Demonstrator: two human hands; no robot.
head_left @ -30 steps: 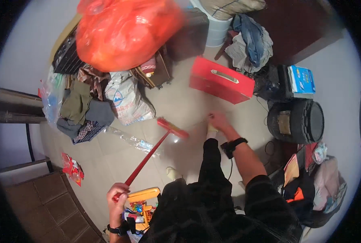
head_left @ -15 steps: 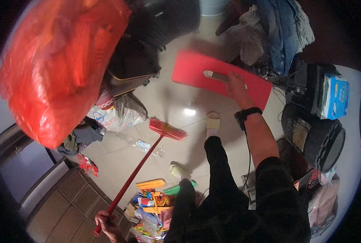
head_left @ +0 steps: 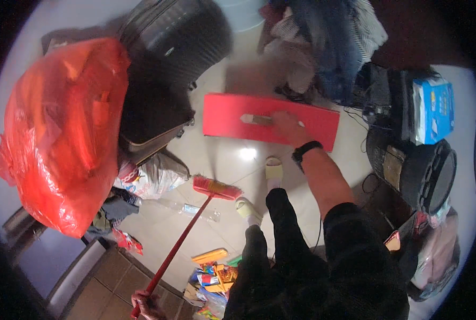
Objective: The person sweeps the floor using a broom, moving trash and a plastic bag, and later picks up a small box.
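Note:
My left hand is wrapped round the red handle of a broom, near its top end. The broom's red head with bristles rests on the tiled floor, left of my feet. My right hand grips the pale carry handle on a flat red panel or box. The red piece lies out in front of me, its long side running left to right. My fingers hide part of the handle. Whether it touches the floor, I cannot tell.
A full red plastic bag bulges at left, beside a black suitcase. A clear plastic bottle or wrapper lies by the broom. Colourful clutter sits near my legs. Clothes, a black drum-shaped object and cables stand right.
My left foot has stepped forward, nearer the broom head. The view has shifted, so most things appear lower and to the left. Both hands keep their grips.

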